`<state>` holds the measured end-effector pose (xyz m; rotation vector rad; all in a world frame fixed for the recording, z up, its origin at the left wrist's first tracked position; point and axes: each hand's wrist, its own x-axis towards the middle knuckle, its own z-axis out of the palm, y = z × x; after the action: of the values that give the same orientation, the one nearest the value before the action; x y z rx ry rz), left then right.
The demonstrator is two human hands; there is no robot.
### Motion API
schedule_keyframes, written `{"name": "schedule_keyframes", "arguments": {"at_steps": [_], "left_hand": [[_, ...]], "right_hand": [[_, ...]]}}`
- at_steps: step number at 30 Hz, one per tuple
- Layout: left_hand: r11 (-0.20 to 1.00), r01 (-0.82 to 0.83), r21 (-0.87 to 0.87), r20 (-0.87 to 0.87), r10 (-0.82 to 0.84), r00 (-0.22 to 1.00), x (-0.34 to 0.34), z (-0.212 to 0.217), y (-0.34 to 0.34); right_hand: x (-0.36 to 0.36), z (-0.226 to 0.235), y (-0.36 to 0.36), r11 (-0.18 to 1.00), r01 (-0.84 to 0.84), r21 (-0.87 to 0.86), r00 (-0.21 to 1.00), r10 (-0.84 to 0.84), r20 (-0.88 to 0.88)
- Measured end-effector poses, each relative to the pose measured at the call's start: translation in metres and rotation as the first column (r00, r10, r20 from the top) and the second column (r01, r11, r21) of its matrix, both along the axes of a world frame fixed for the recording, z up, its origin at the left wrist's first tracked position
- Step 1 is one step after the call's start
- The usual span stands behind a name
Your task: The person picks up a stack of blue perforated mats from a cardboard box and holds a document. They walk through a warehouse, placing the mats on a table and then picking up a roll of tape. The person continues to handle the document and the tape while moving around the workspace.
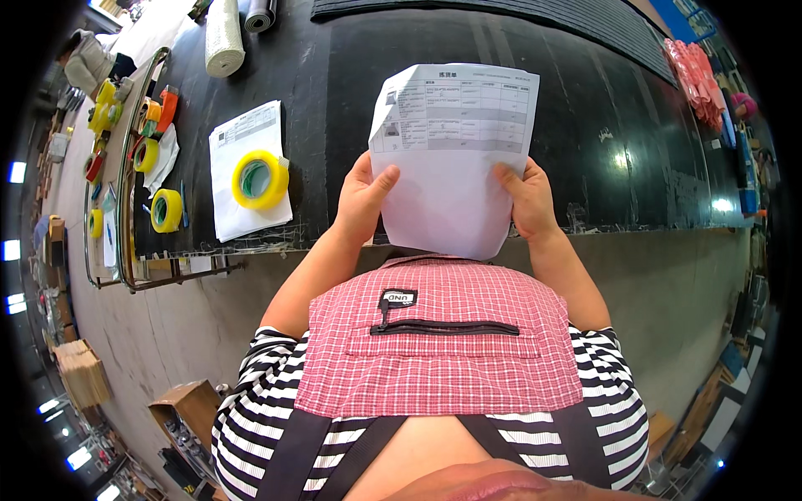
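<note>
A white sheet of paper (451, 188) with a printed table across its upper part is held up between my two hands, above the near edge of the black worktable (601, 167). My left hand (364, 196) grips its left side, thumb on the face of the paper. On the right side, my right hand (529, 196) pinches the edge the same way. The fingers behind the sheet are hidden. Whether it is one sheet or more I cannot tell. To the left lies a stack of printed papers (242, 142), with a roll of yellow tape (280, 185) on top.
More tape rolls (167, 210) lie at the table's left end, beside a metal-framed rack (125, 242). Rolled mats (224, 42) and a dark ribbed mat (501, 12) lie at the far side. Pink bundled material (695, 83) is at the far right. A cardboard box (188, 413) stands on the floor.
</note>
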<state>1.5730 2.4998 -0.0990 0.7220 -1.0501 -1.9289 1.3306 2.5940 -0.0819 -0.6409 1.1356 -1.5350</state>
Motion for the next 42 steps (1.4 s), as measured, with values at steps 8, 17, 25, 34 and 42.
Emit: {"name": "schedule_keyframes", "arguments": {"at_steps": [8, 17, 25, 34, 42], "left_hand": [[0.993, 0.101, 0.067, -0.109, -0.093, 0.99, -0.009, -0.004, -0.019], [0.991, 0.075, 0.113, -0.091, -0.065, 0.994, -0.015, -0.013, -0.024], [1.0, -0.009, 0.019, 0.02, 0.008, 1.0, -0.015, -0.008, -0.016], [0.995, -0.082, 0.064, -0.035, 0.085, 0.996, -0.015, 0.012, -0.024], [0.938, -0.268, -0.219, 0.168, 0.307, 0.937, -0.013, 0.007, -0.022]], "right_hand": [[-0.003, 0.0, 0.003, 1.0, -0.006, -0.006, 1.0, 0.006, 0.022], [-0.011, 0.001, 0.009, 0.997, 0.061, 0.041, 0.997, -0.06, -0.039], [-0.01, -0.004, 0.013, 0.994, 0.095, 0.062, 0.995, -0.094, -0.019], [-0.001, -0.005, 0.019, 0.998, 0.021, 0.062, 0.997, -0.016, -0.072], [0.015, -0.001, 0.025, 0.998, 0.042, 0.047, 0.989, -0.034, -0.145]]}}
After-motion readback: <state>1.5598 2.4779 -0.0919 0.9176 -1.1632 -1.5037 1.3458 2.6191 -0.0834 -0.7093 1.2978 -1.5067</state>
